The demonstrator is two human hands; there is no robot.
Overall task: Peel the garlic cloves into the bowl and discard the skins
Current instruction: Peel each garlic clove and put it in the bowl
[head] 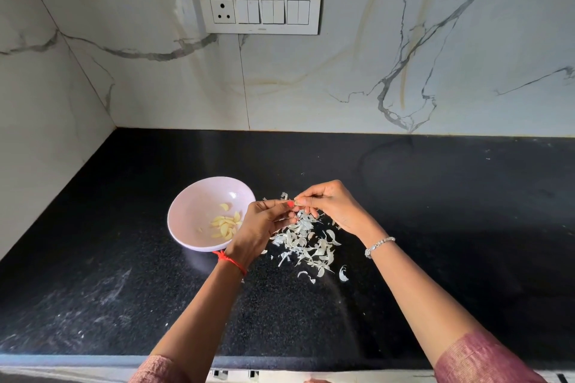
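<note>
A pale pink bowl (193,211) stands on the black counter (435,227), with several peeled yellowish garlic cloves (225,225) in it. To its right lies a pile of white garlic skins (308,245). Above that pile my left hand (264,224) and my right hand (329,205) meet, fingertips pinching a small garlic clove (297,202) between them. The clove is mostly hidden by the fingers. My left hand partly covers the bowl's right rim.
A marble-patterned wall with a switch and socket panel (259,10) rises behind the counter. A side wall closes the left corner. The counter's front edge (93,361) runs along the bottom, with white dust smears on the left part.
</note>
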